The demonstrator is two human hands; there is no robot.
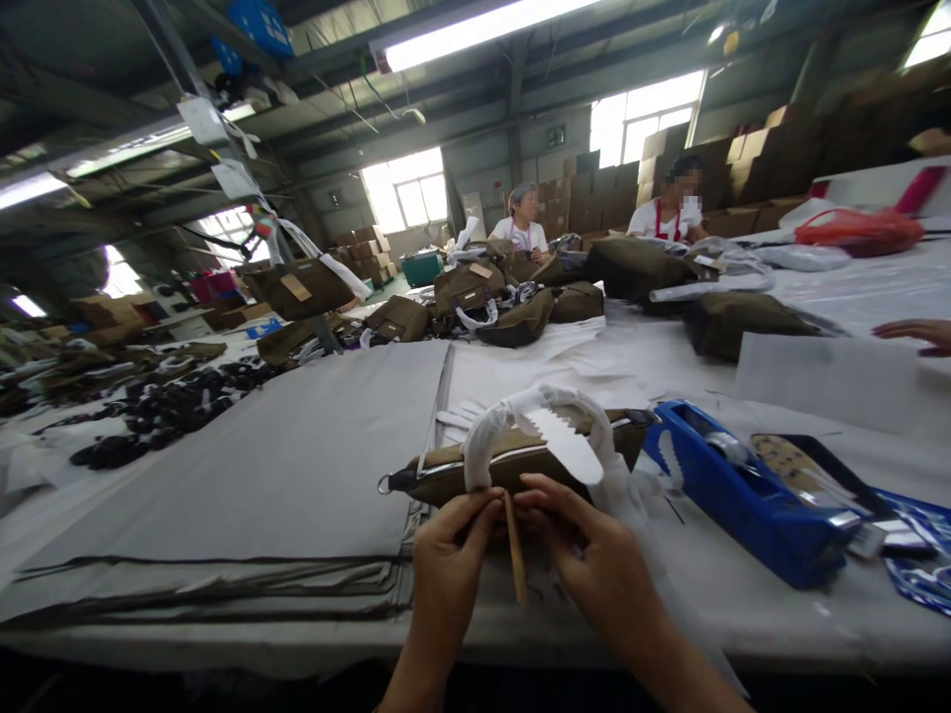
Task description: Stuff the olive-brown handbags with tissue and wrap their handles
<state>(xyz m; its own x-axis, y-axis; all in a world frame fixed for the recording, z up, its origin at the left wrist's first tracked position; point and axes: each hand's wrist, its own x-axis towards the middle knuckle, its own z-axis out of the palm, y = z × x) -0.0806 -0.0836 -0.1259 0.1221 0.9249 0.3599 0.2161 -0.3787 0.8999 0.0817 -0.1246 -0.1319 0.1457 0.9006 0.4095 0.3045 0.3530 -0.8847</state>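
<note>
An olive-brown bag (438,482) with a silver zipper lies on the table, its metal ring pointing left. White wrapping covers its handle (479,451), which arches over the top. A white piece with a toothed edge (569,444) leans across the handle. My left hand (457,545) is closed, its thumb and finger pinched at the bag's near side beside a narrow tan strip (514,550). On the strip's other side my right hand (586,555) is closed too, fingers bent near the strip's top. What each hand grips is too small to make out.
A blue tape dispenser (750,495) stands right of the bag, near a dark flat item. Stacked grey-white sheets (297,465) lie to the left. More olive bags (468,287) are piled behind. Two people sit beyond, and another person's hand (917,332) is at the right edge.
</note>
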